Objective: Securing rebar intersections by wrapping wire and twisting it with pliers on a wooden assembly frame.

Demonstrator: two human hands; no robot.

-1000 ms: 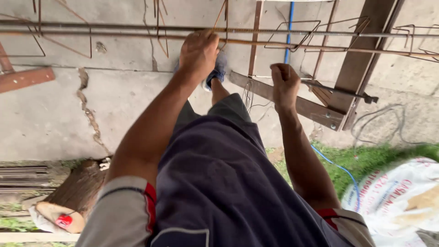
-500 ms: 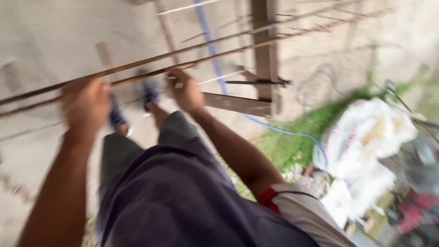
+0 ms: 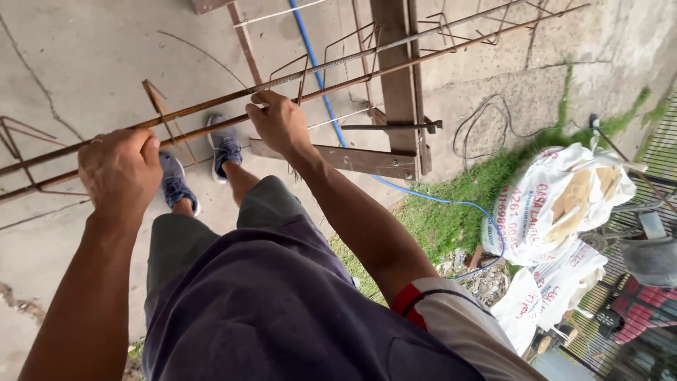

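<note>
Gripping the rusty rebar rods: left hand fingers curled shut over the two long parallel bars, knuckles up, thumb side toward the right hand. Right hand farther along the same bars, fingertips pinched together at the upper bar beside a bent stirrup; whether a thin wire sits between them, cannot tell. Bars running diagonally past both hands, rising beyond the right fingers across a brown wooden trestle. More stirrups strung on the bars beyond the right hand, one between the hands, another outside the left. Below the hands, blue shoes on cracked concrete. Blue hose crossing under the bars past the right fingers, trailing into the grass. Well beyond, white printed sacks lying on the ground.
</note>
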